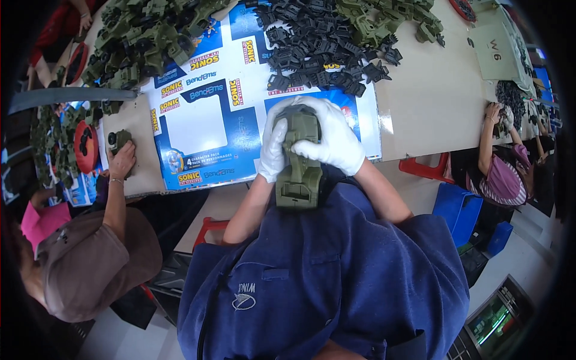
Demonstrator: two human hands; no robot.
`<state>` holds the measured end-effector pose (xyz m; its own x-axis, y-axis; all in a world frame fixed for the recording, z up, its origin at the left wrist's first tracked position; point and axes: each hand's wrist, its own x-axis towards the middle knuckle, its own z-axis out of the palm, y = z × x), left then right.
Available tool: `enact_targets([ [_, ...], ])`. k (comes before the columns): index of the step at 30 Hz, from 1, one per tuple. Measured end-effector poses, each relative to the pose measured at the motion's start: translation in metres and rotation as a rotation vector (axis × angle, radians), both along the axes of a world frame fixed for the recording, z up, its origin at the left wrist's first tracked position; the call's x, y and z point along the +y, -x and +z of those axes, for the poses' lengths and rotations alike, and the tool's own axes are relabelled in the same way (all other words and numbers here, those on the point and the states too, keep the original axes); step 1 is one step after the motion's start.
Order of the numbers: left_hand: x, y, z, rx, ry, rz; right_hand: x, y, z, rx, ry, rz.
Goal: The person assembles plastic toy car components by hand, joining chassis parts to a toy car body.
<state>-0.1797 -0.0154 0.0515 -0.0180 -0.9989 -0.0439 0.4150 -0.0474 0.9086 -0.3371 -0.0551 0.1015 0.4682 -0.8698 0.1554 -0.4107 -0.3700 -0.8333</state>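
Close to my body, just in front of the table's near edge, I hold an olive-green plastic toy truck (298,191) between both hands. White gloves cover them. My left hand (274,147) is wrapped along the truck's left side. My right hand (336,135) curls over its far end and right side, the thumb lying across its middle. The fingertips at the far end are partly hidden. Beyond my hands lies a heap of black plastic parts (318,51).
Printed blue-and-white card sheets (195,126) cover part of the table (414,102). Green toy vehicles are piled at far left (150,36) and far right (384,18). At left, a co-worker's hand (122,159) holds a similar vehicle. A red stool (426,168) stands at right.
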Motion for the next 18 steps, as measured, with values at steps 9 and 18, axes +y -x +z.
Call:
enact_targets([
  [9,-0.016,0.003,0.013,-0.305,0.222,0.099,-0.005,0.0,-0.008,-0.162,0.257,-0.034],
  [18,0.004,0.005,0.003,-0.249,0.09,0.084,0.023,-0.001,-0.002,-0.155,0.218,-0.121],
])
